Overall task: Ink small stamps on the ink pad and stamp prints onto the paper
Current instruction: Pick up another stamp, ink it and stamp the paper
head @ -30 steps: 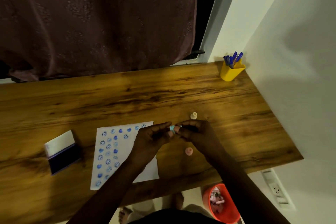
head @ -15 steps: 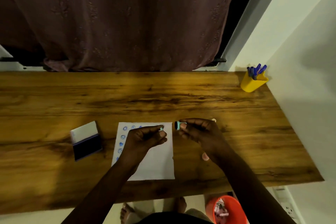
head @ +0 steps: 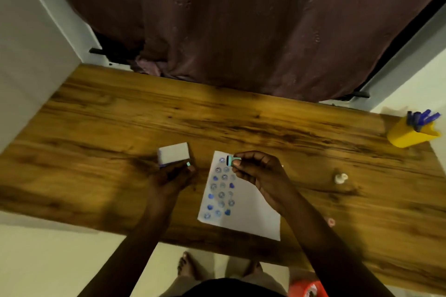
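Teal stamp (head: 233, 160) pinched in right hand (head: 259, 176), dark face turned sideways, over far end of paper (head: 251, 214) — likely uncapped, ready to ink. Left hand (head: 172, 179) holds small teal cap (head: 188, 164) at fingertips, parked over ink pad (head: 173, 154) just beside paper, out of the way. Two spare stamps (head: 340, 178) wait toward desk (head: 289, 132) right edge.
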Action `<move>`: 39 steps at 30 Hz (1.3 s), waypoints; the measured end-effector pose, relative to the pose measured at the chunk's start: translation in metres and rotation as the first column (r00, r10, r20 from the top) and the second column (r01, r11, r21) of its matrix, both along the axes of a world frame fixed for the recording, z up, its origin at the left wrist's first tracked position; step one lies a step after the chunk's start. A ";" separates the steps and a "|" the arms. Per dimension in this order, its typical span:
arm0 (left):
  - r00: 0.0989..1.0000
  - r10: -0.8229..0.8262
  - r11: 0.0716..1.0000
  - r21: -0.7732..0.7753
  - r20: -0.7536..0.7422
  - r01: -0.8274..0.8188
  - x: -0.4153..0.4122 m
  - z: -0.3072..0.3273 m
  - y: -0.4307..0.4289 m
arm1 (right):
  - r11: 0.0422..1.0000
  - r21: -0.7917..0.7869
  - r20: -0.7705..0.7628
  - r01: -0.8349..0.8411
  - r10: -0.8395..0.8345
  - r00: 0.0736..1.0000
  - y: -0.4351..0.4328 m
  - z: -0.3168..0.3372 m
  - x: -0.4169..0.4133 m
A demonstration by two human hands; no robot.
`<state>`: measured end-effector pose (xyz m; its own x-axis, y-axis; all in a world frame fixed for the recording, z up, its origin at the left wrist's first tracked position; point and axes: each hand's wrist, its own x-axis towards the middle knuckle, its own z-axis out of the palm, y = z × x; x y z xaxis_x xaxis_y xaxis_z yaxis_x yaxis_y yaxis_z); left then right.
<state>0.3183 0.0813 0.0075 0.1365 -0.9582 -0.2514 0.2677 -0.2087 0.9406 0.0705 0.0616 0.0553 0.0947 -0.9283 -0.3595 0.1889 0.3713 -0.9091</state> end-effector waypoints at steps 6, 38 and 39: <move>0.996 0.076 0.997 -0.006 0.054 -0.076 0.054 -0.008 0.013 | 0.962 -0.167 -0.531 -0.216 0.097 0.842 -0.027 -0.024 0.072; 0.994 0.035 0.998 0.056 0.102 -0.041 0.089 -0.010 0.009 | 0.759 0.004 -0.974 -0.651 0.151 0.170 -0.044 -0.051 0.164; 0.994 0.036 0.998 0.044 0.103 -0.040 0.087 -0.009 0.008 | 0.762 0.006 -0.974 -0.648 0.153 0.170 -0.044 -0.049 0.164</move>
<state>0.4056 0.0892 -0.0019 0.1997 -0.9396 -0.2779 0.1795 -0.2437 0.9531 0.2350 0.0178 0.0060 0.3505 -0.9191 -0.1802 -0.8835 -0.2607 -0.3891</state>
